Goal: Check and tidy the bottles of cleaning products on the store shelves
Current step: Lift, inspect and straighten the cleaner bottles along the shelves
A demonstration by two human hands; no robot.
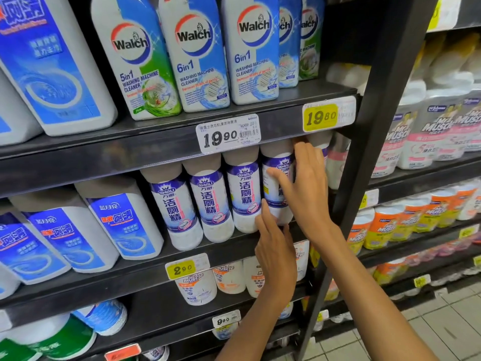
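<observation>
A tall black metal shelving unit point(145, 142) fills the view, its dark upright post point(369, 142) slanting down the right side. On the top shelf stand big white-and-blue Walch washing machine cleaner bottles point(200, 56), upright and packed side by side. On the middle shelf, at the left, sit broad white bottles with blue labels point(122, 220); right of them runs a row of slim white toilet cleaner bottles with purple-and-blue Wanli labels point(210, 201), shoulder to shoulder. The rightmost front bottle of that row point(277, 178) stands at the shelf's right end, and both hands are on it. The right hand point(307, 183) lies over its front and side, fingers fairly straight and spread, thumb across the label. The left hand point(273, 246) reaches up from below, straight fingertips touching the bottle's base. On the shelf edges hang a white 19.90 price tag point(229, 134) and a small yellow 2.90 price tag point(183, 269).
</observation>
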